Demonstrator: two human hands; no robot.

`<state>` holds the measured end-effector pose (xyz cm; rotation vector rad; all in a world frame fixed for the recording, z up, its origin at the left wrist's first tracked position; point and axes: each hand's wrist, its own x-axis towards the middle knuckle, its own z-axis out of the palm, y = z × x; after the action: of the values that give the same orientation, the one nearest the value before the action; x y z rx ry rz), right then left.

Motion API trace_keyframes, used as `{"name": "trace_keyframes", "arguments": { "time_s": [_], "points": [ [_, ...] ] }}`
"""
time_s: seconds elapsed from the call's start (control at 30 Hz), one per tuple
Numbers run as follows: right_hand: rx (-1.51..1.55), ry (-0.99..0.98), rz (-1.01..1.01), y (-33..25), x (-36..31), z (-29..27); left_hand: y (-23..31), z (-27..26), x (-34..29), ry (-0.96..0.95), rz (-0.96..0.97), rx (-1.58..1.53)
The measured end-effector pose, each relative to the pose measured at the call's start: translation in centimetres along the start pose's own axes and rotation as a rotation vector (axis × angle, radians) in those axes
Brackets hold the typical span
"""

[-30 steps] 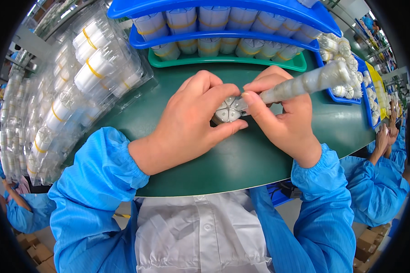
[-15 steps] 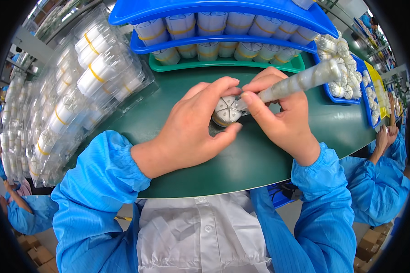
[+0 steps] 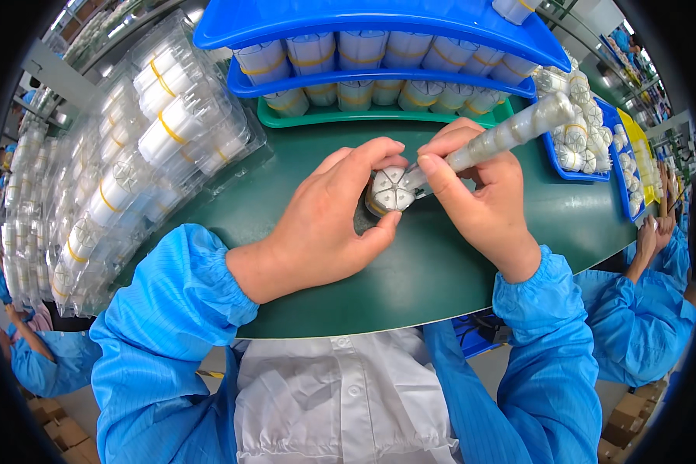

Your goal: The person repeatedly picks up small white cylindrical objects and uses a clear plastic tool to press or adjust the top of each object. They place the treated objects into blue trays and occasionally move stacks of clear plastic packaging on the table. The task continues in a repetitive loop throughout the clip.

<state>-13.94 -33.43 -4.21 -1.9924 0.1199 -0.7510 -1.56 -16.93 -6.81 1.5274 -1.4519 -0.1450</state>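
Note:
My left hand point(image 3: 313, 220) is curved around a short round bundle point(image 3: 391, 188) of white wedge-shaped pieces, fingers behind it and thumb in front. The bundle stands on the green tabletop with its segmented end facing up. In my right hand point(image 3: 483, 205) is a thick, whitish translucent stick-shaped tool point(image 3: 514, 133), pinched between thumb and fingers near its lower end. The tool slants up to the right. Its narrow tip meets the right edge of the bundle's top; whether it goes between the pieces, I cannot tell.
Stacked blue trays point(image 3: 379, 75) and a green tray point(image 3: 348, 117) hold banded white bundles at the back. Clear plastic trays point(image 3: 228, 127) with more bundles are piled on the left. Blue bins point(image 3: 588, 175) of white pieces stand right, near a co-worker in blue sleeves point(image 3: 634, 321).
The bundle's top and both hands sit almost where they were. The tool has shifted slightly with my right hand, and the whole view has moved a little.

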Motion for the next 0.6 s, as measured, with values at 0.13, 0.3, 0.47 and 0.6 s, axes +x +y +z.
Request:
{"name": "trace_keyframes", "arguments": {
  "time_s": [0.13,0.3,0.47,0.6],
  "points": [
    [-0.06,-0.008,-0.078,0.29,-0.03,-0.03,0.45,-0.29,0.49,-0.06,-0.118,0.159],
    [0.109,0.086,0.032,-0.29,0.01,-0.14,0.05,0.14,-0.09,-0.012,-0.07,0.036],
    [-0.029,-0.008,-0.022,0.24,-0.04,-0.51,-0.16,0.31,-0.12,-0.032,-0.024,0.001],
    [-0.06,-0.026,-0.056,0.41,-0.2,-0.21,-0.14,0.17,-0.22,-0.073,-0.07,0.056]
  ]
}}
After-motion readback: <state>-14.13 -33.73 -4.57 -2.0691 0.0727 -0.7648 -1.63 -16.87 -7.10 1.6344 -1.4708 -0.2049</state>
